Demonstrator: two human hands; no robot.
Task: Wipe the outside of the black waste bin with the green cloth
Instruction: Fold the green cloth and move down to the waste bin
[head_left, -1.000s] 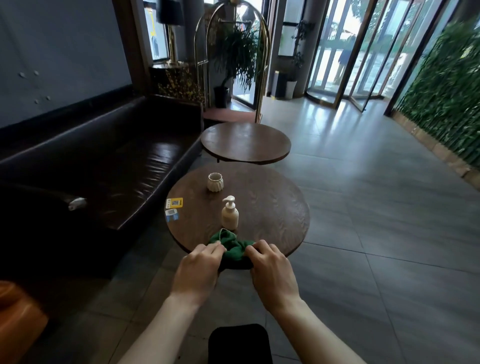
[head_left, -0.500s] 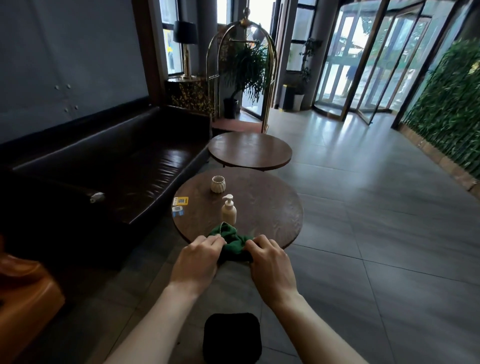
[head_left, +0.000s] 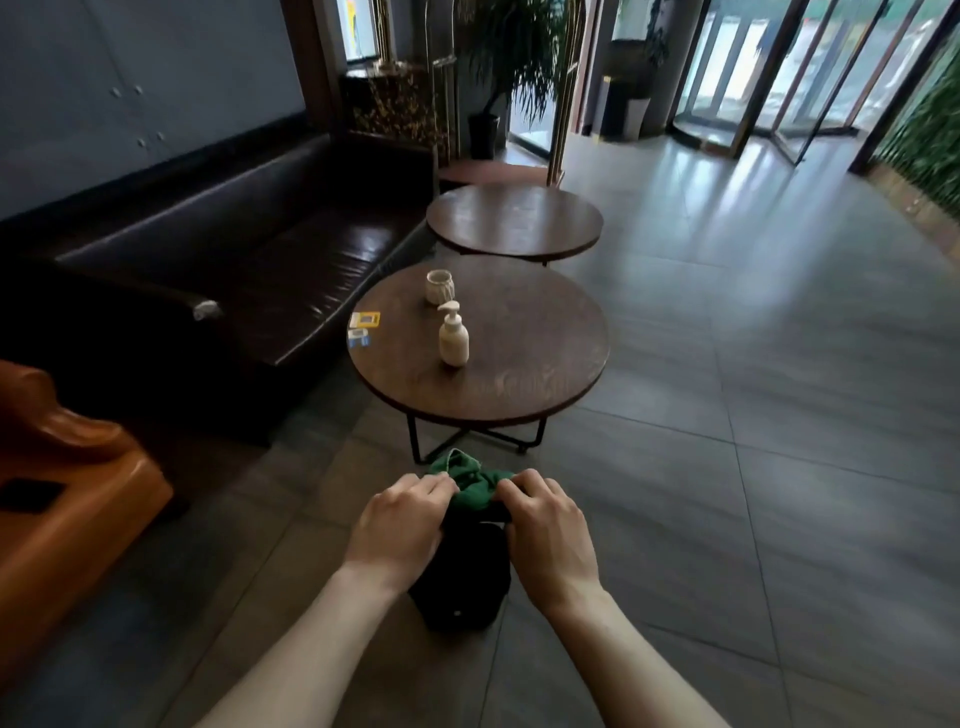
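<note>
A bunched green cloth (head_left: 470, 483) is held between both of my hands, low over the floor in front of me. My left hand (head_left: 400, 525) grips its left side and my right hand (head_left: 548, 525) grips its right side. Directly below the cloth and between my wrists stands the small black waste bin (head_left: 460, 587) on the grey tiles. The cloth hangs over the bin's far top edge; my hands hide whether it touches.
A round wooden table (head_left: 545, 364) just beyond my hands carries a pump bottle (head_left: 453, 338), a small ribbed cup (head_left: 439, 286) and cards (head_left: 363, 325). A second round table (head_left: 514, 218) lies behind it. A dark leather sofa (head_left: 234, 260) and an orange seat (head_left: 62, 488) are to the left.
Both hands carried the green cloth off the near edge of the table and down over the black bin. My view tilted down, so the bin now sits between my wrists.
</note>
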